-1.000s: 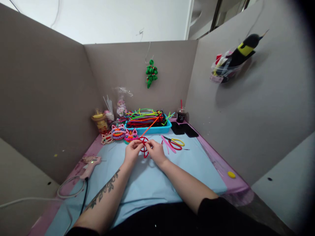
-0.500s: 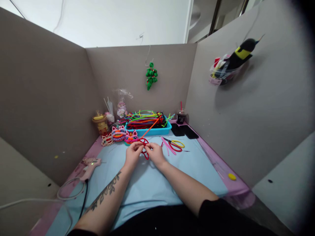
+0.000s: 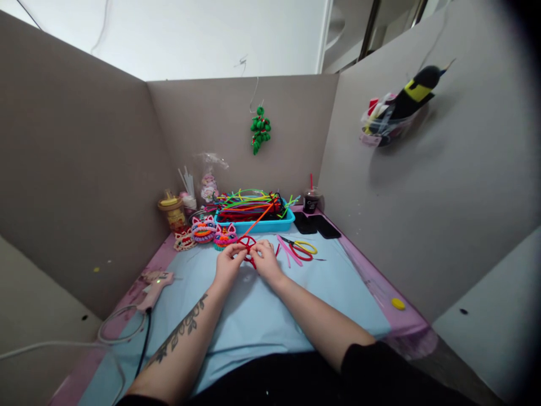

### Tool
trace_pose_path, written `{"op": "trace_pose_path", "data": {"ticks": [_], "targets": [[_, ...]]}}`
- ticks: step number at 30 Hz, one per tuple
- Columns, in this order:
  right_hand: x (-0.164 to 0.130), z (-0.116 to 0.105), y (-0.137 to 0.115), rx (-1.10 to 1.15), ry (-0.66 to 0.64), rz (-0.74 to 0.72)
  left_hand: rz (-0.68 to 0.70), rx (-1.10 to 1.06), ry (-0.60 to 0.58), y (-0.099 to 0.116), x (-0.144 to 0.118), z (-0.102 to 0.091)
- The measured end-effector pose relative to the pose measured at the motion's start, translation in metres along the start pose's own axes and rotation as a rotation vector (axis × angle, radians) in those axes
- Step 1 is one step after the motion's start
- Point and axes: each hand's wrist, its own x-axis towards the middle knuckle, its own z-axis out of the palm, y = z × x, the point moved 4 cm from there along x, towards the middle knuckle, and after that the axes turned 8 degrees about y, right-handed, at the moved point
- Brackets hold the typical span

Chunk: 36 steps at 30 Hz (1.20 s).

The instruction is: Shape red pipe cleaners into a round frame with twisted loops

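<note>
over the middle of the table [image 3: 253,316], the left hand [image 3: 228,264] and the right hand [image 3: 267,260] meet fingertip to fingertip, both curled shut and pinching a red pipe-cleaner loop [image 3: 247,243] that sits between them, just above the pale blue sheet. an orange pipe cleaner [image 3: 258,219] runs up and away from the loop toward the blue tray [image 3: 253,225], which lies just behind the hands and is piled with coloured pipe cleaners. just right of the right hand lie loose pink pipe cleaners [image 3: 286,252] and a pair of scissors [image 3: 302,248] with red and yellow handles. left of the tray stand two small finished cat-faced figures [image 3: 211,231]. farther right, near the wall, are two dark phones [image 3: 315,224] and a dark cup [image 3: 311,199] with a red straw. at the table's left edge rests a pink glue gun [image 3: 154,282] with its cord. a green ornament [image 3: 260,128] hangs on the back wall.
</note>
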Motion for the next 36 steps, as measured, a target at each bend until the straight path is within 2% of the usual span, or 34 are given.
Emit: {"op": "trace_pose_path", "data": {"ticks": [3, 6, 11, 13, 15, 18, 20, 23, 26, 28, 30, 33, 36], "targets": [[0.0, -0.005, -0.006, 0.108, 0.003, -0.033, -0.005, -0.007, 0.066, 0.0, 0.003, -0.006], [-0.003, -0.008, -0.015, 0.198, -0.06, -0.087, -0.032, -0.047, 0.122, -0.001, 0.006, -0.012], [-0.01, -0.002, -0.021, 0.117, -0.158, -0.118, -0.068, -0.115, 0.144, -0.006, 0.009, -0.015], [-0.011, 0.001, -0.021, 0.148, -0.18, -0.109, -0.049, -0.104, 0.139, -0.008, 0.011, -0.016], [-0.008, 0.001, -0.017, 0.258, -0.213, -0.024, -0.021, -0.077, 0.15, -0.01, 0.013, -0.018], [-0.001, -0.003, -0.008, 0.556, -0.277, 0.232, 0.001, -0.034, 0.201, -0.015, 0.018, -0.024], [0.003, -0.009, -0.006, 0.742, -0.312, 0.341, -0.002, -0.023, 0.228, -0.017, 0.021, -0.027], [0.006, -0.018, -0.01, 0.864, -0.428, 0.382, -0.014, -0.042, 0.229, -0.017, 0.022, -0.028], [0.004, -0.017, -0.016, 0.857, -0.573, 0.386, -0.058, -0.065, 0.196, -0.015, 0.02, -0.024], [0.004, -0.013, -0.013, 0.75, -0.555, 0.368, -0.088, -0.079, 0.163, -0.014, 0.018, -0.021], [0.007, -0.012, -0.007, 0.545, -0.401, 0.297, -0.098, -0.087, 0.128, -0.012, 0.016, -0.018], [0.009, -0.014, -0.006, 0.227, -0.169, 0.006, -0.084, -0.084, 0.091, -0.009, 0.013, -0.013], [0.004, -0.011, -0.013, 0.097, -0.136, -0.222, -0.065, -0.092, 0.063, -0.007, 0.009, -0.009]]}}
